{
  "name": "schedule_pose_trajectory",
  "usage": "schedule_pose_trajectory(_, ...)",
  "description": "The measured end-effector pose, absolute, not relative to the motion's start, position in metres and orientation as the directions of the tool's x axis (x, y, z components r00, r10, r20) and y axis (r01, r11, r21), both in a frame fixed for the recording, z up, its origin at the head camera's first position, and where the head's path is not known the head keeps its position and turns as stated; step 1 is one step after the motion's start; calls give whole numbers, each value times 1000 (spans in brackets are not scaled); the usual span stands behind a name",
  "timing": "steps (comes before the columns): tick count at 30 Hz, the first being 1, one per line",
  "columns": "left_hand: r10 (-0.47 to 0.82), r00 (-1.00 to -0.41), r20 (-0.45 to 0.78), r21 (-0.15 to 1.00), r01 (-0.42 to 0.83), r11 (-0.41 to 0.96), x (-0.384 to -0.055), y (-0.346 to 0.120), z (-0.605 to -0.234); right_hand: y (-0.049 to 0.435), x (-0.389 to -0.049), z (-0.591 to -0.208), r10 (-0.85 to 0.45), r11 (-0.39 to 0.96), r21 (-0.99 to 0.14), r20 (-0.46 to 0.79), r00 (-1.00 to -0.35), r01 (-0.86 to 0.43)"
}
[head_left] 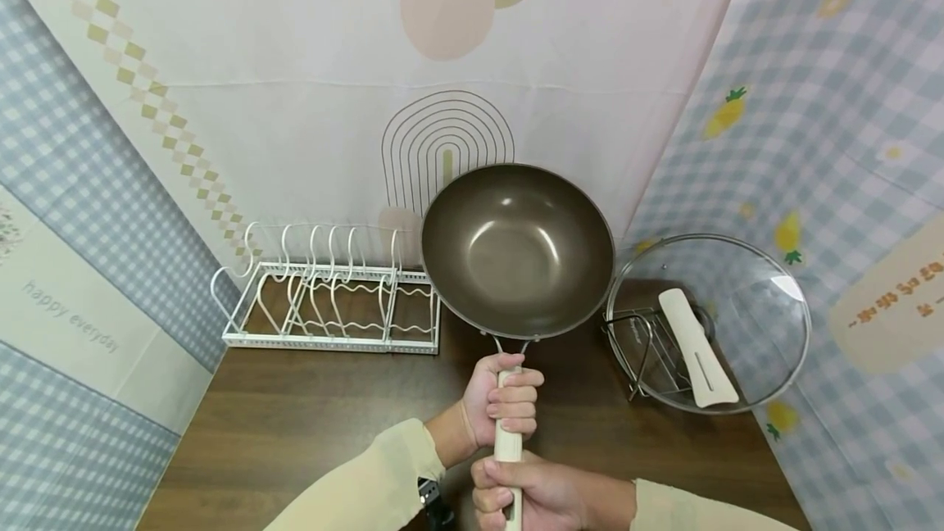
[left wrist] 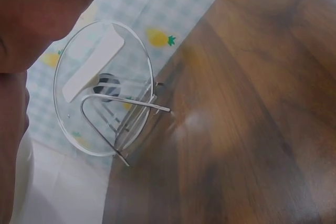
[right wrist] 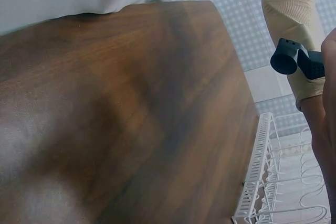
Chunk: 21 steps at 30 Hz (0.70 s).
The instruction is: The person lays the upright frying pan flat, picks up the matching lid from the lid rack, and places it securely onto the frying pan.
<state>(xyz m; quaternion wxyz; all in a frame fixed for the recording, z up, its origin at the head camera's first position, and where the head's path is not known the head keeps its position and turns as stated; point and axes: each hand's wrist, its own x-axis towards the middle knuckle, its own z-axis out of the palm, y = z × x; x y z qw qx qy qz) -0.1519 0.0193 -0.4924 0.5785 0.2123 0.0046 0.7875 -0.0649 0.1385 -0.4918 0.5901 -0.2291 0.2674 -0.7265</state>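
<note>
A deep wok (head_left: 516, 256) with a dark brown inside is held up above the table, its bowl tilted toward the head camera. My left hand (head_left: 507, 404) grips the cream handle (head_left: 509, 442) near the bowl, fingers wrapped round it. Lower down the same handle, my right hand (head_left: 527, 488) holds it in a curled grip. Part of the left hand (left wrist: 37, 14) fills the upper left of the left wrist view. In the right wrist view, the left sleeve (right wrist: 299, 19) carries a small dark wrist camera (right wrist: 286, 59).
Left of the wok stands a white wire rack (head_left: 332, 342) with upright loops. On the right, a glass lid (head_left: 767, 301) with a cream handle (head_left: 689, 334) leans in a metal stand (head_left: 642, 351). Cloth-covered walls (head_left: 280, 129) border the wooden table (head_left: 295, 400).
</note>
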Motion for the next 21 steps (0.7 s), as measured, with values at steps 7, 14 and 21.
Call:
schedule_pose_trajectory(7, 915, -240, 325, 216, -923, -319, -148, 19, -487, 140, -63, -484, -983, -136, -654, -5, -185, 744)
schedule_pose_trajectory(14, 914, -248, 320, 195, -927, -320, -145, 21, -480, 142, -63, -476, -983, -129, -678, -7, -182, 723)
schedule_pose_trajectory(21, 912, -262, 316, 184, -926, -330, -145, 21, -467, 144, -66, -464, -983, -137, -706, 9, -185, 694)
